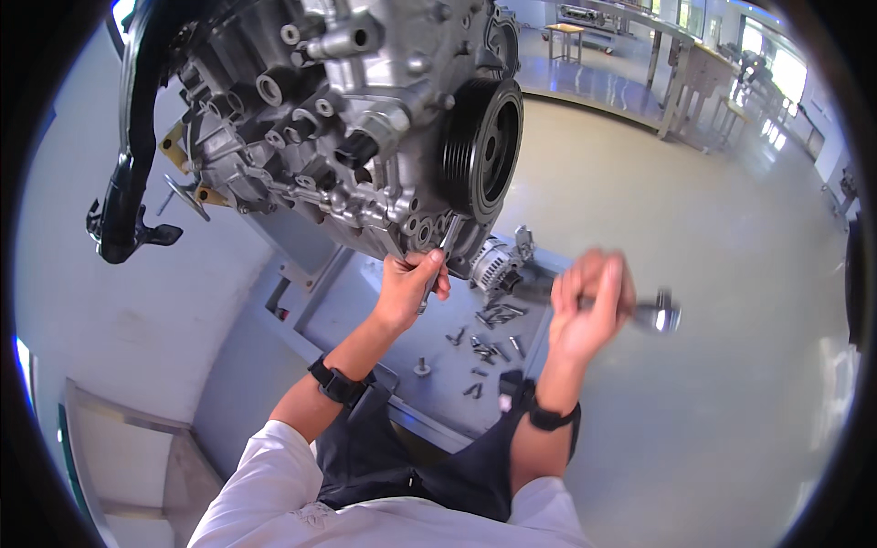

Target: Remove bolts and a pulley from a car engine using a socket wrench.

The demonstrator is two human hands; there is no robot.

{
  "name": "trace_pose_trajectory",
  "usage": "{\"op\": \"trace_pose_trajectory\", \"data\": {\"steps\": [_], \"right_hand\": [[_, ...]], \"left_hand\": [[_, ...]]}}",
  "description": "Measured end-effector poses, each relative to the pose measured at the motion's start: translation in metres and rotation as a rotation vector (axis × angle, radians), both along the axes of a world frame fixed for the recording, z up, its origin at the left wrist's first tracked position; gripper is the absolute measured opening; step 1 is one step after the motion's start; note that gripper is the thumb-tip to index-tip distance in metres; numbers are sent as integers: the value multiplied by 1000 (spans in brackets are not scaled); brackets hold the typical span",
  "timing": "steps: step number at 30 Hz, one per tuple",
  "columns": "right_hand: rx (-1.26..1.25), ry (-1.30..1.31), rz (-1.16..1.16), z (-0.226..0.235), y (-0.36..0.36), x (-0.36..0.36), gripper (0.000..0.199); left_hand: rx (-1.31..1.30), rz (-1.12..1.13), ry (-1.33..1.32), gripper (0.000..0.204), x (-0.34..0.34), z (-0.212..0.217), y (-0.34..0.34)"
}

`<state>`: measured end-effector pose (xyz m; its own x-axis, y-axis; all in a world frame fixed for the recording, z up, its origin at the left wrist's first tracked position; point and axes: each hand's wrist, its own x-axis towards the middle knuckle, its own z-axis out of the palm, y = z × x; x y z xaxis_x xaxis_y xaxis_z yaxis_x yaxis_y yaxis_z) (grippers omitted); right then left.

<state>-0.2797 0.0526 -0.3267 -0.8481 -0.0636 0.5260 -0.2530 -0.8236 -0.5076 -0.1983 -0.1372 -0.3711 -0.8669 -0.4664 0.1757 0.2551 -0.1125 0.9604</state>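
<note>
Overhead hangs a bare metal engine with a black ribbed pulley on its right side. My left hand is closed round a slim chrome wrench, whose upper end reaches the underside of the engine beneath the pulley. Whether it sits on a bolt cannot be made out. My right hand, smeared by motion, grips a ratchet wrench out to the right, clear of the engine. The shiny ratchet head sticks out on the right of the fist.
Below the engine, a grey metal tray table bears an alternator and several loose bolts. A black bent bar stands at the left, near a small handwheel. Metal workbenches line the far side of the room.
</note>
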Motion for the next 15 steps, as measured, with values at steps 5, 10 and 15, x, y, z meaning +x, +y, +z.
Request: {"op": "trace_pose_trajectory", "data": {"steps": [5, 10, 15], "right_hand": [[358, -73, 34, 56, -11, -46, 29], [1140, -222, 313, -37, -2, 3, 36], [1205, -705, 612, -247, -21, 68, 24]], "left_hand": [[-85, 3, -128, 32, 16, -8, 14], [-349, -9, -451, 34, 85, -82, 26], [-408, 176, -801, 38, 109, -237, 15]]}}
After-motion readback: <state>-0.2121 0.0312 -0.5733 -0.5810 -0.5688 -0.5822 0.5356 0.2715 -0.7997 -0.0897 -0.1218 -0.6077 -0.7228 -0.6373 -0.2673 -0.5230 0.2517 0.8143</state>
